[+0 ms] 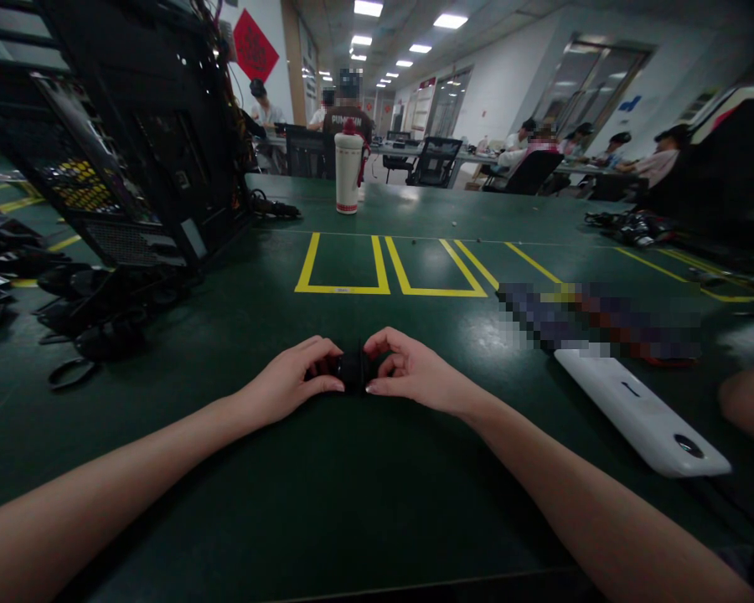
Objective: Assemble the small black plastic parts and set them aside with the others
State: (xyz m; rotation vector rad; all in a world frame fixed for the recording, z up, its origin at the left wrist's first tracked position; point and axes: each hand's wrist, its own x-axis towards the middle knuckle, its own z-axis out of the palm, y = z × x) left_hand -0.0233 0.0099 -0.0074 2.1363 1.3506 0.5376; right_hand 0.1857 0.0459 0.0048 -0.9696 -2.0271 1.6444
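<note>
Between my two hands, just above or on the green table (pixel 276 519), is a small black object (pixel 353 368); its kind is hard to make out. It has a rounded body on the left and a thin upright flat piece on the right. My left hand (pixel 298 377) is closed around the rounded end, thumb in front and fingers behind. With thumb and bent fingers, my right hand (pixel 405 368) pinches the flat side. The fingers hide part of the object.
An open black computer case (pixel 131 134) stands at left, with black cables and straps (pixel 100 318) before it. Behind are a white tumbler (pixel 348 172) and yellow tape outlines (pixel 343 291). At right lie a white device (pixel 641 414), blurred phone-like items (pixel 634 322) and another person's arm (pixel 751 402).
</note>
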